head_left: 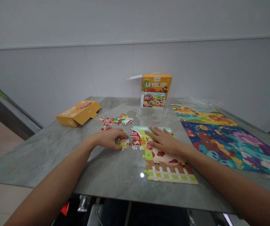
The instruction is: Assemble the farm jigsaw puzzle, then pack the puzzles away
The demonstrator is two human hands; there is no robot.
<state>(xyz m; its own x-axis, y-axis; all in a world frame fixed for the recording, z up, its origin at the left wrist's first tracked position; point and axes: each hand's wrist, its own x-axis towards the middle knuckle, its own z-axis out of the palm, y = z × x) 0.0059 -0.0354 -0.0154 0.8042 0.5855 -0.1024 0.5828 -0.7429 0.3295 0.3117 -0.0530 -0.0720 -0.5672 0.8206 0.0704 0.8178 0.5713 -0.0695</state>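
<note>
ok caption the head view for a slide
Left hand touching a small multicoloured jigsaw piece, right hand spread on a partly assembled, colourful cow puzzle, on a grey marbled table.

Left hand (108,138) curls inward; right hand (166,142) lies flat, fingers (152,136) spread.

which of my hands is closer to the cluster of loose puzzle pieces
Left. Your left hand is just on the near side of the cluster of loose puzzle pieces; your right hand lies flat farther right, on the joined puzzle.
</note>
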